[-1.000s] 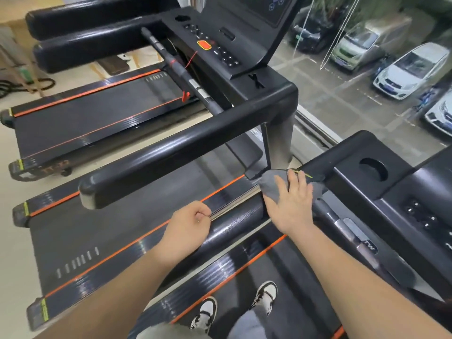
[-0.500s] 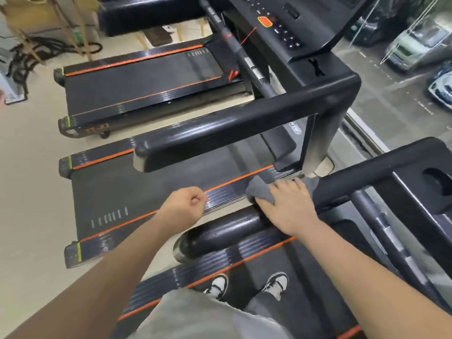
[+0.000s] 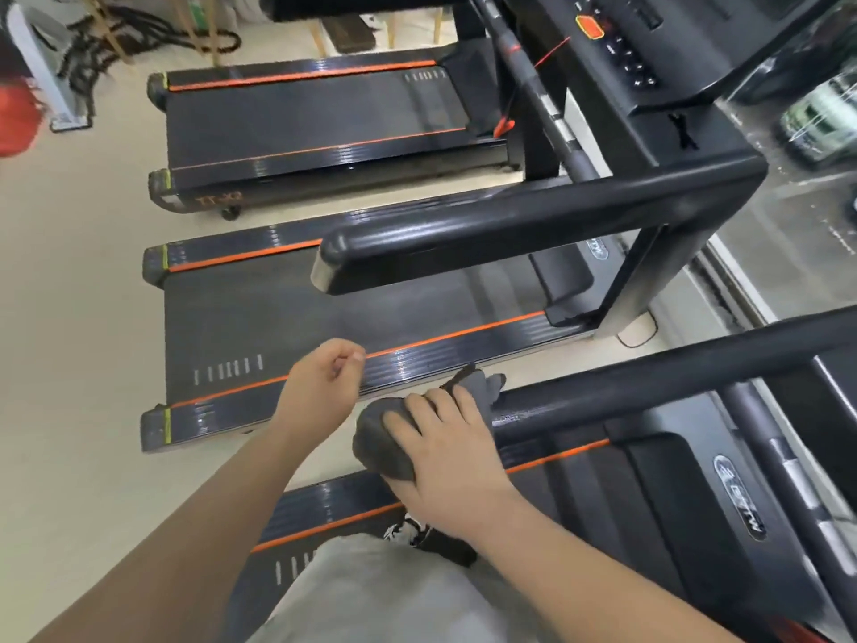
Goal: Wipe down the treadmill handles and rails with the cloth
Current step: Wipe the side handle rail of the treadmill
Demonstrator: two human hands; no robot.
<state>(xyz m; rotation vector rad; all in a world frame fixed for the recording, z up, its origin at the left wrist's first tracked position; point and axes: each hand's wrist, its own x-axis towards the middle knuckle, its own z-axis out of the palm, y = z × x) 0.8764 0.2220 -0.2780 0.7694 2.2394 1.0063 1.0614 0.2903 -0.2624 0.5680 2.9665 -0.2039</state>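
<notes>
Fingers (image 3: 419, 413) of the right hand (image 3: 445, 452) lie spread and nearly straight, pressing the grey cloth (image 3: 380, 445) down over the rounded near end of the left handrail (image 3: 649, 378); the thumb is hidden. The cloth covers the rail's end cap, with a loose corner trailing forward along the rail.

One second ago the same hand and cloth sit at the far end of this rail, beside the upright; half a second ago they are at mid-length; now they are at the near tip. The stroke thus runs the whole length of the rail towards the person.

The left hand (image 3: 320, 382) hangs free, fingers loosely curled on nothing. It hovers above the side strip of the neighbouring treadmill (image 3: 324, 327) and touches no rail, much as in both earlier views.

Judgement: one full pass of the left handrail's top looks complete. Its underside is out of view, so its condition cannot be told. The front crossbar (image 3: 765, 452) and the right-hand rail, out of frame, appear to remain.
</notes>
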